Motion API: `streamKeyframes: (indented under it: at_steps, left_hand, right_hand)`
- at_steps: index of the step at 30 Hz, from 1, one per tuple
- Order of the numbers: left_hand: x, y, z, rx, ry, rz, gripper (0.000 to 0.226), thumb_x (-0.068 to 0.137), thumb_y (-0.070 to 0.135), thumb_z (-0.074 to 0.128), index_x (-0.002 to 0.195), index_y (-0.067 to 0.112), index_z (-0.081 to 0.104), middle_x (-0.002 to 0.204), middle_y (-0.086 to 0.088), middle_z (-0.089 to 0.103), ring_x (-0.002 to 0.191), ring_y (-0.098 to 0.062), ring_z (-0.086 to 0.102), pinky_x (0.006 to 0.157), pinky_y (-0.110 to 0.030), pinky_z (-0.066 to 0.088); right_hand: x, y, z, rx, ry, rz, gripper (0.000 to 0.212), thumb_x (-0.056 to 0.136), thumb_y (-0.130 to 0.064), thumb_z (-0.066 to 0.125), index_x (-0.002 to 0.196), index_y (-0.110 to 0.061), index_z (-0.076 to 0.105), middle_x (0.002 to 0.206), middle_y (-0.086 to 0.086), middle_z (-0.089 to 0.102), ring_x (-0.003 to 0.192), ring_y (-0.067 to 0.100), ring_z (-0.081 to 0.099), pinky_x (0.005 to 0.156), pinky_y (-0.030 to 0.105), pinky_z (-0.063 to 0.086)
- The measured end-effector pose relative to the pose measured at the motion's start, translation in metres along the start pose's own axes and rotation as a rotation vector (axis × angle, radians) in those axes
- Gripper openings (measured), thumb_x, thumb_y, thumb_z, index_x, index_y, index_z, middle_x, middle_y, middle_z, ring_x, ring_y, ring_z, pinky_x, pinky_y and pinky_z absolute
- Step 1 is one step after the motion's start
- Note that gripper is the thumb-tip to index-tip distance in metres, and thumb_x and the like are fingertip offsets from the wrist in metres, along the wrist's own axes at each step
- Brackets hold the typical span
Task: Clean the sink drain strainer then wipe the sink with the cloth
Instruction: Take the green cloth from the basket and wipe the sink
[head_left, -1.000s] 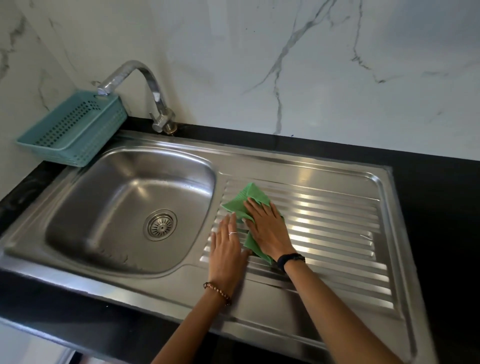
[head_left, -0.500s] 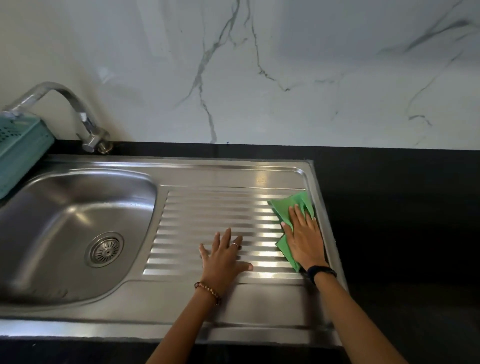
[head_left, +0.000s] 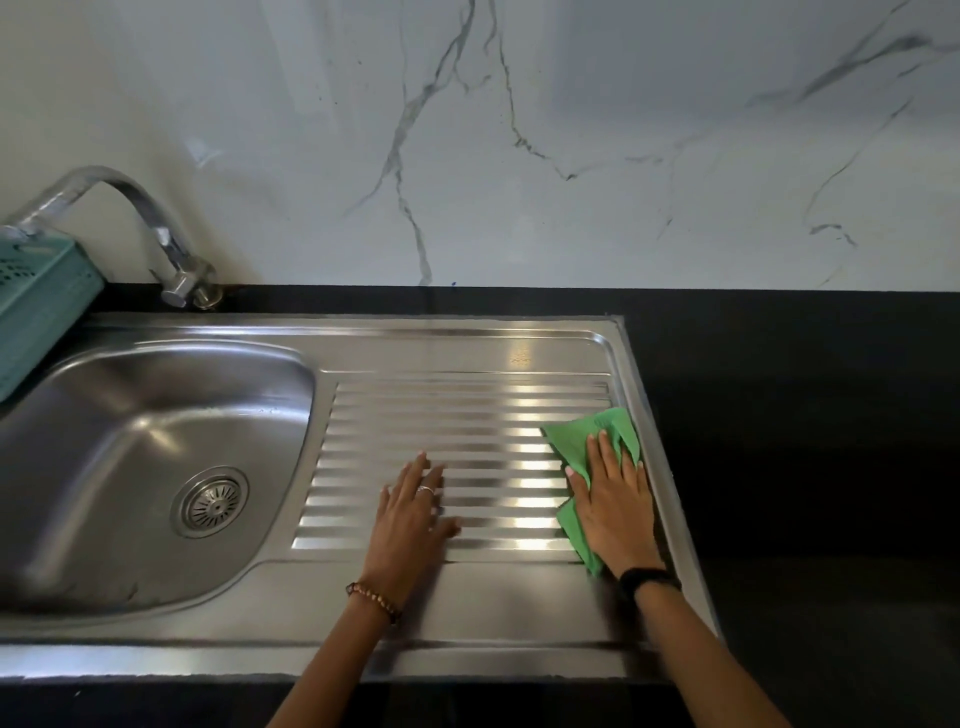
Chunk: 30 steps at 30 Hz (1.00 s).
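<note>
The steel sink (head_left: 156, 415) has its basin on the left, with the round drain strainer (head_left: 212, 502) seated in the bottom. To the right lies the ribbed drainboard (head_left: 467, 415). My right hand (head_left: 615, 506) presses flat with straight fingers on the green cloth (head_left: 576, 439) at the drainboard's right edge. The cloth shows above and to the left of that hand. My left hand (head_left: 413, 519) rests flat on the ribs near the drainboard's middle, fingers straight, holding nothing.
A chrome tap (head_left: 156, 234) curves over the basin from the back left. A teal perforated basket (head_left: 36, 306) stands at the far left. Black countertop (head_left: 805, 441) surrounds the sink, and a marble wall (head_left: 519, 156) rises behind.
My right hand slid the green cloth from the drainboard's left side across to its right edge and holds near there. My left hand stayed flat on the ribs. The view panned right.
</note>
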<state>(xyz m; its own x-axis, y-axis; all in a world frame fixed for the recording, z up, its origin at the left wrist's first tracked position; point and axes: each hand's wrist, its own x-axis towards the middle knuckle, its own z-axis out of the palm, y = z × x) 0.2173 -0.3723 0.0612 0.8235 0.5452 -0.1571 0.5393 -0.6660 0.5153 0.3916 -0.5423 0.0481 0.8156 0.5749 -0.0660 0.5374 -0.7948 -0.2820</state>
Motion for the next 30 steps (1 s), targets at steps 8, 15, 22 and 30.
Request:
streamKeyframes:
  at_steps: [8, 15, 22, 30]
  left_hand:
    - [-0.03, -0.061, -0.031, 0.126, 0.053, -0.282, 0.086, 0.083, 0.06, 0.046, 0.147, 0.021, 0.003, 0.157, -0.014, -0.009, 0.144, -0.032, -0.009, 0.117, -0.05, 0.0]
    - [-0.038, -0.087, -0.039, 0.091, 0.013, -0.29, 0.102, 0.074, 0.07, 0.05, 0.147, 0.022, -0.002, 0.157, -0.01, -0.008, 0.145, -0.026, -0.006, 0.117, -0.046, 0.004]
    - [-0.049, -0.111, -0.051, 0.012, 0.011, -0.195, 0.1, 0.075, 0.059, 0.058, 0.147, 0.018, 0.002, 0.158, -0.001, -0.003, 0.146, -0.015, -0.001, 0.118, -0.031, 0.008]
    - [-0.056, -0.117, -0.05, 0.077, 0.006, -0.147, 0.098, 0.079, 0.066, 0.046, 0.146, 0.02, -0.009, 0.154, 0.004, -0.016, 0.142, -0.008, -0.012, 0.112, -0.023, -0.009]
  right_hand:
    - [0.024, -0.037, 0.012, -0.054, 0.026, 0.031, 0.055, 0.1, -0.04, 0.022, 0.148, -0.014, 0.017, 0.158, 0.006, 0.017, 0.145, 0.024, 0.017, 0.119, 0.047, 0.002]
    - [0.025, -0.139, 0.04, -0.063, -0.048, -0.266, 0.053, 0.1, -0.038, 0.024, 0.148, -0.015, 0.02, 0.156, 0.003, 0.022, 0.145, 0.018, 0.017, 0.118, 0.042, -0.001]
    - [0.04, -0.255, 0.072, -0.074, -0.167, -0.583, 0.053, 0.099, -0.038, 0.025, 0.147, -0.015, 0.022, 0.155, 0.003, 0.026, 0.143, 0.022, 0.02, 0.119, 0.048, 0.001]
    - [0.04, -0.255, 0.08, -0.103, -0.197, -0.773, 0.054, 0.099, -0.043, 0.024, 0.147, -0.019, 0.021, 0.156, -0.002, 0.024, 0.144, 0.02, 0.019, 0.118, 0.044, -0.004]
